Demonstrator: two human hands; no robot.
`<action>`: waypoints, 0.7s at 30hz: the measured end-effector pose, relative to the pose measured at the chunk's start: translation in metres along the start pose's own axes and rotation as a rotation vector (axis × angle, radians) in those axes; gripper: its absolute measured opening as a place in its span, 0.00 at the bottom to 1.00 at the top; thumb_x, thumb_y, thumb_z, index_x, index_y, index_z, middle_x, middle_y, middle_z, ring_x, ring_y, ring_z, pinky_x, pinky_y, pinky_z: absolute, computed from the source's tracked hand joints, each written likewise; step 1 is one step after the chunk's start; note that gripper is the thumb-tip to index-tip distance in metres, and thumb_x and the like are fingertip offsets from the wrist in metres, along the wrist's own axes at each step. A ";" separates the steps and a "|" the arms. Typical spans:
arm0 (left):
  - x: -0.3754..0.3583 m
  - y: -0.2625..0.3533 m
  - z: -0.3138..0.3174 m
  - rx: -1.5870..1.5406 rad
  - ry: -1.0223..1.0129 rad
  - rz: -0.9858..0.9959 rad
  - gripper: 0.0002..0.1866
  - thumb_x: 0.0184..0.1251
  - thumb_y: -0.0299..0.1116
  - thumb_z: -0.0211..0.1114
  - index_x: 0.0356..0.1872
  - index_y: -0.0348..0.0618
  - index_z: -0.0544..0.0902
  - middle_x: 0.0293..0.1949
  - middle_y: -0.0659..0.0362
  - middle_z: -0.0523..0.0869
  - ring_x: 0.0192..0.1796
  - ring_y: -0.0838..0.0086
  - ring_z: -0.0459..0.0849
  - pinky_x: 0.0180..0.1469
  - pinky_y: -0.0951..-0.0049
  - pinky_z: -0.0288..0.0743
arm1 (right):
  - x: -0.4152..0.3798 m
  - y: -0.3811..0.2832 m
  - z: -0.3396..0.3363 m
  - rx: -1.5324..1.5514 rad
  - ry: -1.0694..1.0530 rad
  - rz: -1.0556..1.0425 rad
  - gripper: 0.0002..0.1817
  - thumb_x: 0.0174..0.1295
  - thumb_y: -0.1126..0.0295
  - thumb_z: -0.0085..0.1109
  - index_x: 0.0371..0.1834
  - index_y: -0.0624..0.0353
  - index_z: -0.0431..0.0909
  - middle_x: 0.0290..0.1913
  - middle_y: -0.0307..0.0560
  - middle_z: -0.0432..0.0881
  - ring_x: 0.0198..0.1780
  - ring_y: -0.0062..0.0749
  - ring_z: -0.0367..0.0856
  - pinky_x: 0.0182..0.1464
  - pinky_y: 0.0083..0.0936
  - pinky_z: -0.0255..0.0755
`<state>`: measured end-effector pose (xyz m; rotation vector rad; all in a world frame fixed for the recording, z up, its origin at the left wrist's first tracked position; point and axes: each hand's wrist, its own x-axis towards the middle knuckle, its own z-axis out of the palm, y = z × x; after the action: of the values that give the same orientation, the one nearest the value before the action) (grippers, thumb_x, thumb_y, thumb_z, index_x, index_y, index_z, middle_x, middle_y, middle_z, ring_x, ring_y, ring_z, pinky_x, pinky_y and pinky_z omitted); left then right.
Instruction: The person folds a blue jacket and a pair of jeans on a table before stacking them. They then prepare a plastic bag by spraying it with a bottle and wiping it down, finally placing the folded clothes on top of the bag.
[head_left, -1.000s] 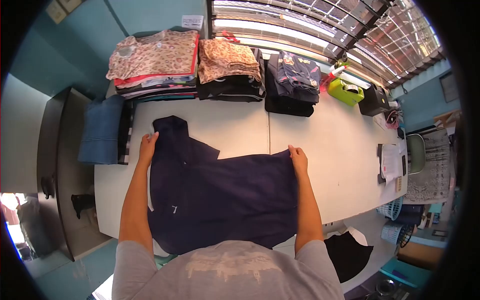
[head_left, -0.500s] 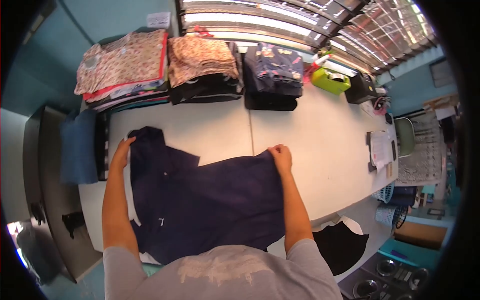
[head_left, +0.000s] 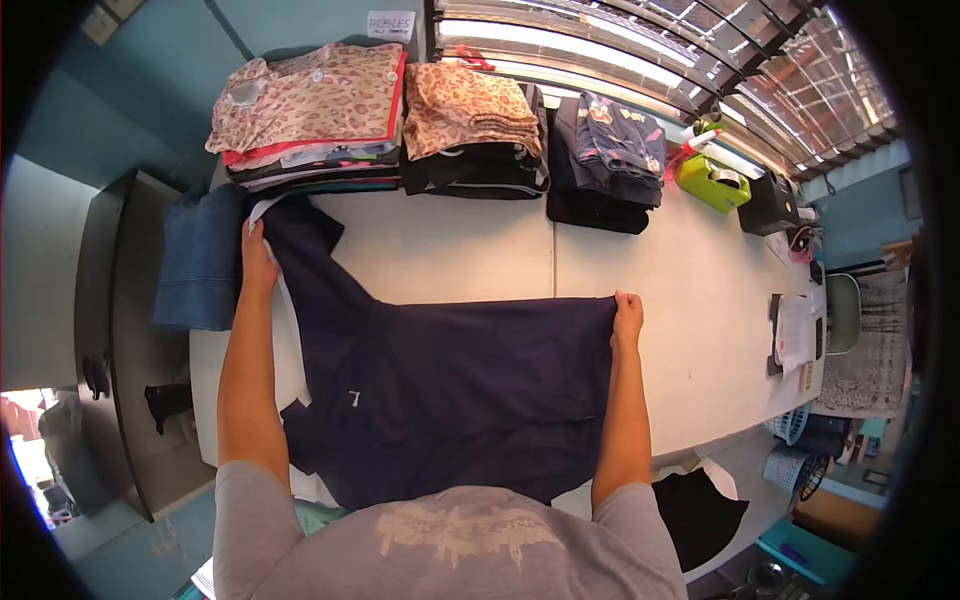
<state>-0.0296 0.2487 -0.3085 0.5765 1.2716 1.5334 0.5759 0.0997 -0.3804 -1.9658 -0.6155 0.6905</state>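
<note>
A navy blue shirt point(head_left: 470, 370) with a small white logo on its chest lies stretched sideways across the white table. My left hand point(head_left: 258, 262) pinches the shirt's upper left part by a sleeve, where a white strip runs along the edge. At the opposite end, my right hand point(head_left: 627, 318) grips the far corner of the hem with its fingers closed. The cloth is pulled taut between both hands along the far side. Its near edge is partly hidden behind my grey T-shirt.
Folded clothes point(head_left: 310, 105) with leopard print stand stacked at the back, beside another leopard-print pile point(head_left: 470, 110) and a dark pile point(head_left: 610, 150). Folded jeans point(head_left: 200, 260) lie at the left edge. A green container point(head_left: 713, 184) and papers point(head_left: 793, 330) are on the right; black cloth point(head_left: 700, 515) lies below.
My left hand has moved the sleeve end away from me, toward the stacks. The shirt's far edge is straighter now, and the whole view has shifted slightly.
</note>
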 end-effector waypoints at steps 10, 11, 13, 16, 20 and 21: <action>0.026 -0.019 -0.009 0.638 0.187 0.167 0.21 0.55 0.23 0.53 0.53 0.39 0.70 0.45 0.53 0.77 0.48 0.65 0.76 0.53 0.70 0.68 | 0.019 -0.009 0.007 -0.138 0.062 -0.024 0.13 0.52 0.67 0.61 0.37 0.61 0.73 0.33 0.44 0.77 0.34 0.27 0.73 0.38 0.23 0.68; 0.025 -0.029 -0.016 0.862 0.279 0.227 0.23 0.52 0.22 0.53 0.54 0.39 0.69 0.46 0.51 0.77 0.50 0.62 0.75 0.55 0.68 0.66 | 0.021 -0.010 0.004 -0.128 0.019 0.000 0.13 0.52 0.67 0.60 0.38 0.61 0.72 0.34 0.44 0.77 0.35 0.27 0.73 0.38 0.23 0.68; -0.005 -0.033 0.010 1.176 0.296 0.616 0.26 0.49 0.21 0.53 0.54 0.40 0.69 0.47 0.50 0.76 0.52 0.58 0.73 0.57 0.65 0.64 | 0.020 -0.011 0.002 -0.100 -0.014 0.039 0.13 0.54 0.66 0.60 0.39 0.61 0.72 0.35 0.44 0.77 0.36 0.26 0.72 0.39 0.22 0.67; -0.079 -0.014 0.085 1.290 -0.016 0.965 0.25 0.45 0.21 0.53 0.52 0.41 0.71 0.49 0.51 0.75 0.56 0.55 0.69 0.59 0.61 0.60 | 0.006 -0.018 0.003 -0.071 0.001 0.060 0.13 0.56 0.66 0.58 0.40 0.61 0.72 0.35 0.43 0.76 0.36 0.25 0.71 0.41 0.20 0.66; -0.110 -0.059 0.102 1.317 -1.024 0.847 0.12 0.56 0.25 0.53 0.41 0.46 0.78 0.37 0.55 0.82 0.43 0.62 0.79 0.44 0.63 0.70 | -0.017 -0.030 -0.001 -0.021 -0.018 0.103 0.14 0.56 0.66 0.58 0.43 0.60 0.71 0.33 0.41 0.76 0.36 0.22 0.70 0.44 0.19 0.63; -0.114 -0.060 0.105 1.440 -1.101 0.704 0.10 0.57 0.26 0.53 0.40 0.47 0.78 0.37 0.55 0.82 0.42 0.62 0.80 0.43 0.63 0.70 | -0.018 -0.031 -0.003 0.008 -0.030 0.126 0.14 0.56 0.67 0.58 0.43 0.59 0.70 0.32 0.40 0.76 0.37 0.21 0.69 0.44 0.18 0.63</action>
<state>0.1239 0.1868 -0.3022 2.5254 1.0561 0.2128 0.5609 0.0998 -0.3477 -2.0025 -0.5098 0.7998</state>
